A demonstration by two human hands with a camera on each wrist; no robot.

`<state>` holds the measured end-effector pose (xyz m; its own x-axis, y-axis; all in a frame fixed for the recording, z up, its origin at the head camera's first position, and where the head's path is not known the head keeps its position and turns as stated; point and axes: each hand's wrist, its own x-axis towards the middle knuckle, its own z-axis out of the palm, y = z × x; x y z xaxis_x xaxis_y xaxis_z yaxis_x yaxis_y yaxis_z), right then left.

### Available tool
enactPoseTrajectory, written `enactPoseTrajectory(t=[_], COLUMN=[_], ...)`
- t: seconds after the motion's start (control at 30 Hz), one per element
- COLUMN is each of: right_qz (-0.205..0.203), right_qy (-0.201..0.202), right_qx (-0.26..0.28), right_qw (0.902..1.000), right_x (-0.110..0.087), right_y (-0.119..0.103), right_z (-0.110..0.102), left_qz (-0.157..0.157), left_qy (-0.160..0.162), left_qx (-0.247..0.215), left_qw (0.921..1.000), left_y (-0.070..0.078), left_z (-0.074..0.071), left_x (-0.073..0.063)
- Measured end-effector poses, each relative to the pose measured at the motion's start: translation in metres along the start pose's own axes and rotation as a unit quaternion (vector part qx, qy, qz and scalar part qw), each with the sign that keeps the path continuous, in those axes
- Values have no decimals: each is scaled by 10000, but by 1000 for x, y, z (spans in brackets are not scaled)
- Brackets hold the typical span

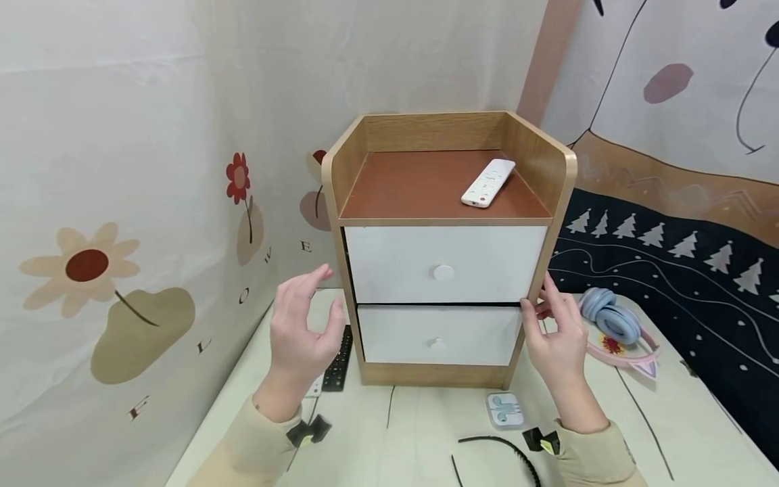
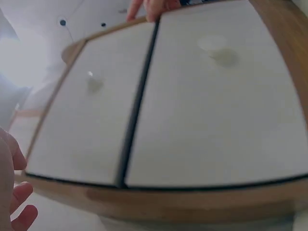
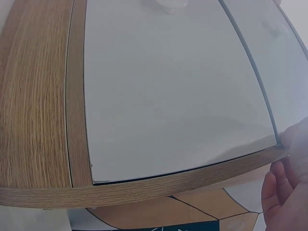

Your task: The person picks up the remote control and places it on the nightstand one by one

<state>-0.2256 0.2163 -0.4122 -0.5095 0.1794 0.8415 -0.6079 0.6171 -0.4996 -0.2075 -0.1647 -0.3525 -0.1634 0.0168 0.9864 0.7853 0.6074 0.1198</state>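
Note:
A wooden cabinet [image 1: 435, 375] with two white drawers stands upright on the table. Both the upper drawer [image 1: 389, 264] and the lower drawer [image 1: 395, 335] sit closed, each with a round white knob. On its brown top shelf lies a white remote control [image 1: 488, 182]. My right hand [image 1: 556, 328] grips the cabinet's right side edge, thumb at the front near the gap between the drawers. To the left, my left hand [image 1: 304, 325] is held apart from the cabinet, thumb and fingers spread. In the right wrist view, fingers [image 3: 272, 192] curl behind the wooden edge.
Blue-and-pink headphones [image 1: 617, 325] lie right of the cabinet. A black keyboard [image 1: 338, 365] shows partly at its left. In front are a clear case with earphones [image 1: 505, 410] and a black headband [image 1: 511, 446]. Printed cloth hangs behind and on both sides.

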Motion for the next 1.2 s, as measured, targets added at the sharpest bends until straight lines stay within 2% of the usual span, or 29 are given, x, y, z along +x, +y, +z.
enactPoseTrajectory(t=[0.13, 0.27, 0.37, 0.53, 0.63, 0.77, 1.0, 1.2], right_qz=[108, 60, 23, 53, 49, 33, -18, -84], right_qy=[-65, -17, 18, -3, 1, 16, 51, 96], right_qx=[-19, 3, 39, 66, 63, 50, 70, 95], right_qw=[9999, 10000, 10000, 10000, 10000, 10000, 10000, 9999], right_x=[0, -2, -2, -1, 0, -1, 0, 1], right_y=[1, 3, 3, 0, 1, 3, 3, 0], right_z=[0, 1, 2, 2, 1, 1, 0, 1], left_qz=[-413, -895, -1310, -1899, -2321, -2894, -3553, -4277], left_qy=[-225, -460, -693, -1292, -1753, -2348, -3005, -3704], left_qx=[193, 399, 622, 1001, 1208, 1426, 1569, 1787], left_qw=[9987, 9941, 9870, 9681, 9491, 9170, 8711, 8050], left_y=[-16, -31, -42, -60, -69, -80, -97, -101], left_z=[-10, -20, -28, -37, -40, -44, -47, -53], left_x=[-23, -45, -63, -92, -106, -123, -145, -157])
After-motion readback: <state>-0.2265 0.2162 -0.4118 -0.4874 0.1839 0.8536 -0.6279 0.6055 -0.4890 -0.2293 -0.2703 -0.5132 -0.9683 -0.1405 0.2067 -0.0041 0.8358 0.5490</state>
